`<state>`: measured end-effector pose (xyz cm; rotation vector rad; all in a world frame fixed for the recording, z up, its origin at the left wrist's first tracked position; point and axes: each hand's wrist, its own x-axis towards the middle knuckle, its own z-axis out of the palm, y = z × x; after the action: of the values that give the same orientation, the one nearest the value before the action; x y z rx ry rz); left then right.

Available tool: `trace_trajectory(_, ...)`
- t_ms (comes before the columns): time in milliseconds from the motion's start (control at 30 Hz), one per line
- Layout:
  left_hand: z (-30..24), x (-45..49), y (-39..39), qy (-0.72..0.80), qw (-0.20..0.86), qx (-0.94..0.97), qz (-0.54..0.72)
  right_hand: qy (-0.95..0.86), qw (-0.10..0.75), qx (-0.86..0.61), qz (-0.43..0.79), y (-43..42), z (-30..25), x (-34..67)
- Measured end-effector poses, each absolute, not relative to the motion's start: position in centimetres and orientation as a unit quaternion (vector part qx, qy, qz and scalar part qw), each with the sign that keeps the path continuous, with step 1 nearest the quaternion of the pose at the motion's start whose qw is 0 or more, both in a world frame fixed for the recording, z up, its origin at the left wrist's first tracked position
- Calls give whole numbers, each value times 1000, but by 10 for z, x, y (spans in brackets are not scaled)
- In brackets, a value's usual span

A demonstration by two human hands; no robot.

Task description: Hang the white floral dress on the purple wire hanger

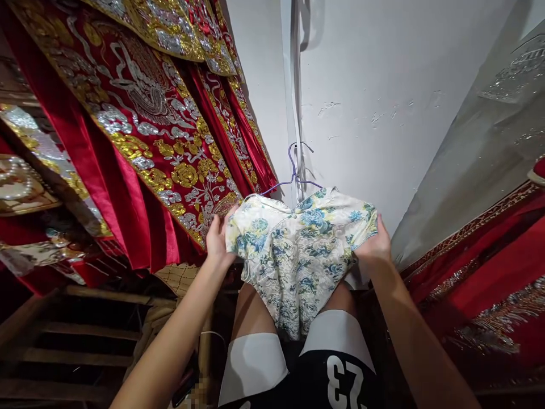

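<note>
A white blouse with a blue and yellow floral print hangs spread out in front of me. Its short sleeves reach out to both sides, and its lower part falls over my thighs. Out of its neckline rises a purple wire hanger, with the hook upward against a pale vertical strip. My left hand is closed on the left sleeve, its fingers partly behind the cloth. The other sleeve's end is gripped by my right hand, whose fingers are mostly hidden behind the fabric.
Red embroidered cloth with gold and silver sequins hangs at the left. A white wall stands ahead. Red fringed fabric lies along the right side. Wooden slats are at the lower left.
</note>
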<state>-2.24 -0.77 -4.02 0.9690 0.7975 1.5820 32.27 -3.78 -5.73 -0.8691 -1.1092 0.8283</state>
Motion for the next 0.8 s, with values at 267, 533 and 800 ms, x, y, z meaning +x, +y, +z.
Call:
trace_trajectory(267,-18,-27,-10,375,454,408,698,-562,673,-363,315,-36,23,325)
trace_trajectory(533,-42,-34,-11,488,275,476,678,-553,683,-291,378,-31,70,290)
trace_trajectory(800,-93,-26,-40,516,184,561,620,-572,547,-111,602,-139,14,223)
